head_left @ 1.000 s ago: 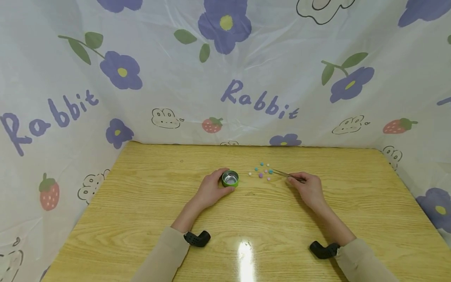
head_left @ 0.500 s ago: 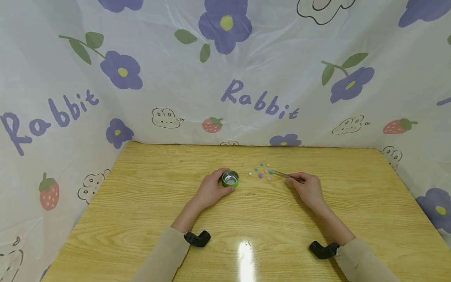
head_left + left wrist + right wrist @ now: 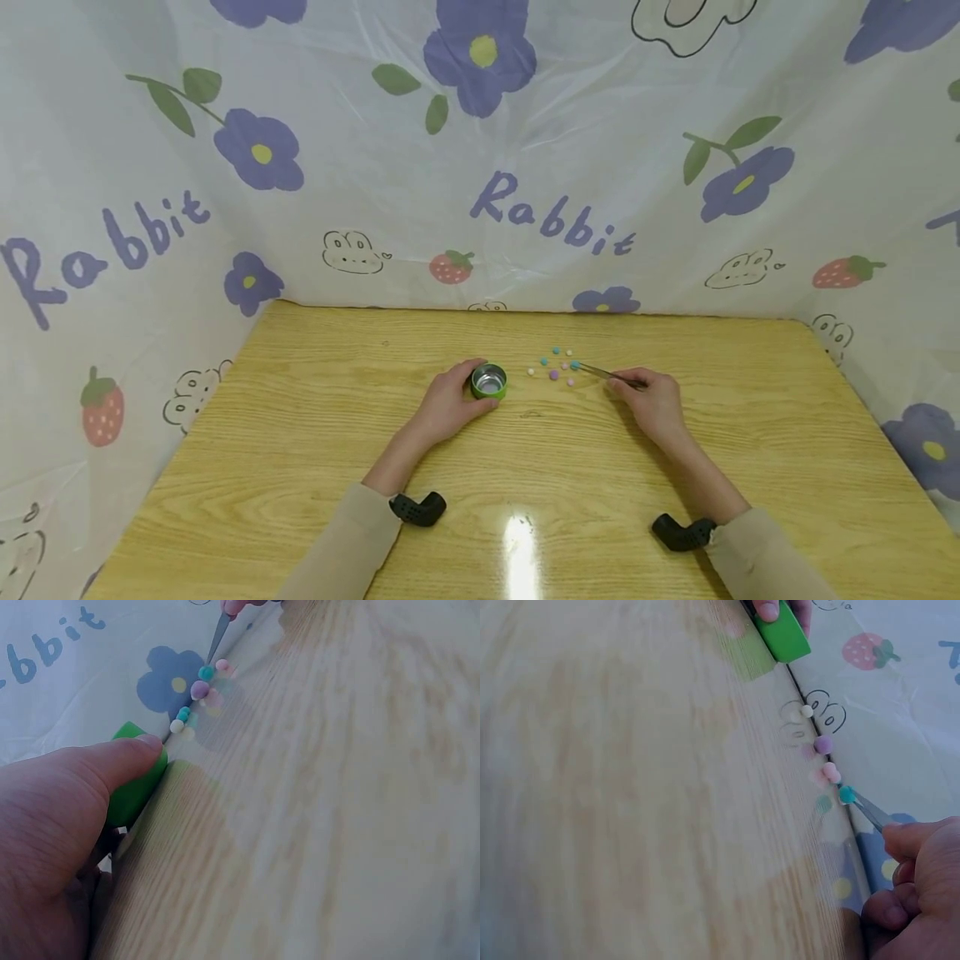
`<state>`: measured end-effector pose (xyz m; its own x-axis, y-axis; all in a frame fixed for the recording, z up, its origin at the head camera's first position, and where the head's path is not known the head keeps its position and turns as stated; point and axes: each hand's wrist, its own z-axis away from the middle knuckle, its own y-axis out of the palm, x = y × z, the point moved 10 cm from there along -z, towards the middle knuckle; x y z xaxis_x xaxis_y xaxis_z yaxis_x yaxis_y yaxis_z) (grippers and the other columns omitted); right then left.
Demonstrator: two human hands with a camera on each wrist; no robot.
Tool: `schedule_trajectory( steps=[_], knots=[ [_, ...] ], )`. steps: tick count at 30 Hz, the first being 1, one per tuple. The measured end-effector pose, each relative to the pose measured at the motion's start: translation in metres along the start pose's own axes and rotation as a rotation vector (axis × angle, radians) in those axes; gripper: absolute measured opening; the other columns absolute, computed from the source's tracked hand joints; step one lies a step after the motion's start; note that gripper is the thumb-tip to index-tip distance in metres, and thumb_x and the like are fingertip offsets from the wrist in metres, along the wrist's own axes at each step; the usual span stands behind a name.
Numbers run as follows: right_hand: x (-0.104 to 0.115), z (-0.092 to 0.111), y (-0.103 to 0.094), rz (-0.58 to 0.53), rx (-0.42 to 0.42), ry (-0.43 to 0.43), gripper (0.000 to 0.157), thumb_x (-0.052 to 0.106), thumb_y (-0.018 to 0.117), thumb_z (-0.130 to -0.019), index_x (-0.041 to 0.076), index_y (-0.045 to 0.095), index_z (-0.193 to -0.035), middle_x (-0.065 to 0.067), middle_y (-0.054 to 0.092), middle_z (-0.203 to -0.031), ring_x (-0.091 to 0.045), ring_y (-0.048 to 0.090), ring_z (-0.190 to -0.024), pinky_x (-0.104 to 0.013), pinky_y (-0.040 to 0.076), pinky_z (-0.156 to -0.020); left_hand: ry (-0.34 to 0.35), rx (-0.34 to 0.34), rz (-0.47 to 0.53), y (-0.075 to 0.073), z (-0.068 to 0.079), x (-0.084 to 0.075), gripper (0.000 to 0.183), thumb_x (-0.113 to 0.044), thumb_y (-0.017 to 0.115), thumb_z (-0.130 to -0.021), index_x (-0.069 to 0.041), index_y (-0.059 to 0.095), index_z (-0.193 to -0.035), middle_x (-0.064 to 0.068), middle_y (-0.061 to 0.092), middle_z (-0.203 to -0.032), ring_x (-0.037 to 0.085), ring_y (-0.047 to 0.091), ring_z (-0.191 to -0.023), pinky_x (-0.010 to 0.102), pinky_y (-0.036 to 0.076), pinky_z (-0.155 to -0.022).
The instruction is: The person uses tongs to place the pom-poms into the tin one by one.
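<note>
A small round green container with a shiny metal inside stands on the wooden table. My left hand holds it from the left, thumb at the near side and fingers round the back. In my right hand I pinch a pair of metal tweezers, pointing left. Their tips are together at a teal ball, seemingly gripping it. Several small balls lie between the hands, among them a purple ball, a white ball and a pink ball. Fingers behind the container are hidden in the left wrist view.
The wooden table ends at the back against a white cloth printed with flowers, strawberries and rabbits. The cloth also rises on both sides. A black wrist device sits on the left arm, another black wrist device on the right.
The tweezers' tips, spread apart a second ago, have closed at the teal ball. My left hand and the container stay in place; the whole head view shifts slightly.
</note>
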<state>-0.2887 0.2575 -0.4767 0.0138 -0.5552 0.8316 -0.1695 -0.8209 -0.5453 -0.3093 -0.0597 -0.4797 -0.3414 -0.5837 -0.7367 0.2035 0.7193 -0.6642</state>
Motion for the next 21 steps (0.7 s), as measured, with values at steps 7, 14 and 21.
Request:
schedule_trajectory(
  steps=[7, 14, 21],
  knots=[
    [0.007, 0.000, 0.004, -0.046, 0.000, 0.012, 0.023, 0.015, 0.075, -0.096, -0.004, 0.077, -0.110, -0.019, 0.074, -0.105, -0.013, 0.062, -0.087, -0.018, 0.049, -0.065, 0.010, -0.011, -0.010, 0.001, -0.001, 0.000, 0.068, -0.025, 0.083, -0.090, -0.004, 0.053, -0.147, 0.017, 0.062, -0.136, 0.035, 0.058, -0.126, 0.050, 0.045, -0.106],
    [0.027, 0.001, 0.018, -0.075, 0.037, -0.027, 0.021, 0.011, 0.074, -0.096, -0.005, 0.076, -0.109, -0.020, 0.074, -0.107, -0.012, 0.065, -0.087, -0.018, 0.051, -0.065, 0.027, -0.011, -0.002, 0.001, -0.001, -0.002, 0.068, -0.026, 0.083, -0.090, -0.003, 0.053, -0.147, 0.017, 0.062, -0.136, 0.035, 0.058, -0.126, 0.049, 0.046, -0.106],
    [0.053, 0.008, 0.038, -0.171, 0.122, -0.068, 0.020, 0.011, 0.074, -0.096, -0.004, 0.076, -0.110, -0.016, 0.073, -0.107, -0.015, 0.067, -0.091, -0.021, 0.054, -0.069, 0.012, -0.004, -0.015, 0.000, 0.000, 0.000, 0.069, -0.026, 0.083, -0.090, -0.004, 0.052, -0.148, 0.017, 0.061, -0.137, 0.034, 0.058, -0.127, 0.049, 0.045, -0.107]
  ],
)
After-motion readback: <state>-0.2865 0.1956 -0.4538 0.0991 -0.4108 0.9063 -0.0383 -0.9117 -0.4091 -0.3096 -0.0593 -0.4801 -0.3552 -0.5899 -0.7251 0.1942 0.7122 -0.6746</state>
